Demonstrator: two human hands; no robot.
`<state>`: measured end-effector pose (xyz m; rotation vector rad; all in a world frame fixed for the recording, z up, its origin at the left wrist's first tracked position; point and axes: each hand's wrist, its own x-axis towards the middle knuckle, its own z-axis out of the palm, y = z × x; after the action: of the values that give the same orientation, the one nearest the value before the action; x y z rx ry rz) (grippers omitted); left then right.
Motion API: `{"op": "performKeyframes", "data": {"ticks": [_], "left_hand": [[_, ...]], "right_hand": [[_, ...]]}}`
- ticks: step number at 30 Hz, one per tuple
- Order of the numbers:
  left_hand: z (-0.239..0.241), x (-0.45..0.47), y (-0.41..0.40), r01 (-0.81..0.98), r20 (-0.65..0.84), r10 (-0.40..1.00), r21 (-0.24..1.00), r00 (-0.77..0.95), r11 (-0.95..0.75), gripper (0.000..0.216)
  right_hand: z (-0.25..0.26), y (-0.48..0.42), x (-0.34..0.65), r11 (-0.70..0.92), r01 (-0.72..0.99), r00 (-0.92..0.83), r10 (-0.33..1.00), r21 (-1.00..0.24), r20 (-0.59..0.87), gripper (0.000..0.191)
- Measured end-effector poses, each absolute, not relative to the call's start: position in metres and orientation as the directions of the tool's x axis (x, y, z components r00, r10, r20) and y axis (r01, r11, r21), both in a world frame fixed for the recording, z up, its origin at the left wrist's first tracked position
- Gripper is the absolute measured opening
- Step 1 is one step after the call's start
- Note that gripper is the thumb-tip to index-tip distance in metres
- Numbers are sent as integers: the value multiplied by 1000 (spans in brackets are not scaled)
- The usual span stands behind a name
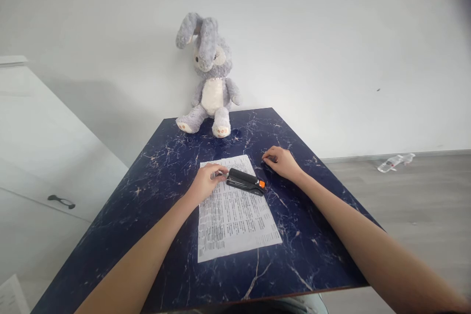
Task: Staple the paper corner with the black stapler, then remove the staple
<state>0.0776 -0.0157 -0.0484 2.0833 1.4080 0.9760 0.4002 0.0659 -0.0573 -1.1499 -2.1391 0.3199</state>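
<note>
A printed white paper sheet (235, 211) lies on the dark blue marbled table (162, 167). A black stapler (246, 181) with an orange tip rests across the sheet's upper part. My left hand (206, 181) lies on the sheet with its fingers curled, the fingertips touching the stapler's left end. My right hand (281, 161) rests on the bare tabletop just right of the sheet, fingers bent and pressed down on the table; whether anything is under them I cannot tell.
A grey and white plush rabbit (209, 78) sits at the table's far edge against the white wall. A white cabinet (40, 157) with a dark handle stands at left. A clear plastic bottle (395, 162) lies on the grey floor at right.
</note>
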Motion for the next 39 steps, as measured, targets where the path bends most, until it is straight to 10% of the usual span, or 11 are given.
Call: {"op": "performKeyframes", "data": {"ticks": [39], "left_hand": [[-34,82,-22,586,344,770,504,537,-634,24]], "right_hand": [[-29,-17,330,817,241,-776,486,-523,402,14]]}}
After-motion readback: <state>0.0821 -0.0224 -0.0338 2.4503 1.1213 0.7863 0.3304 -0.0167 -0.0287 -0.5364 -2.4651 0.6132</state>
